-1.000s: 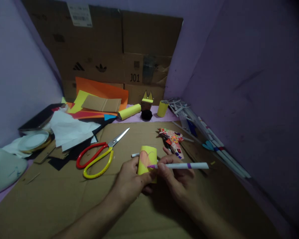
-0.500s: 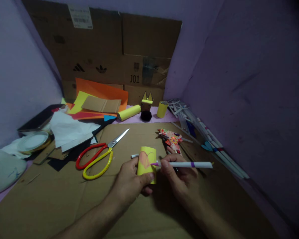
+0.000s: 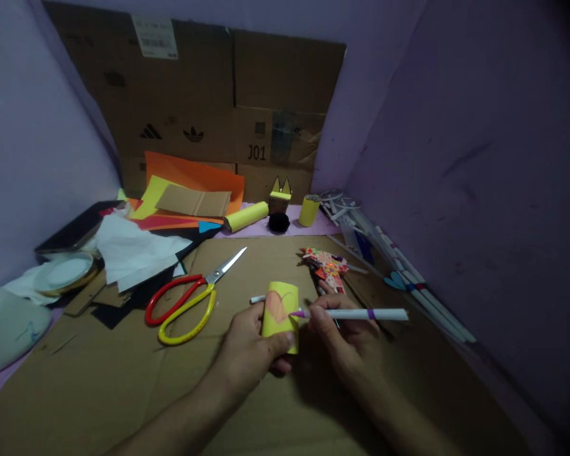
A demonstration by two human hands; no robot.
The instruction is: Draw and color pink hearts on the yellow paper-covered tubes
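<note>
The left hand is wrapped around a yellow tube; the right hand pinches a marker, its tip touching the tube.

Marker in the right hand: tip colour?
Purple; the white marker also has a purple band. Head view.

You're working in a home craft corner: purple walls are hemming in a cardboard sheet, where scissors, coloured paper sheets and marker pens are lying about.
</note>
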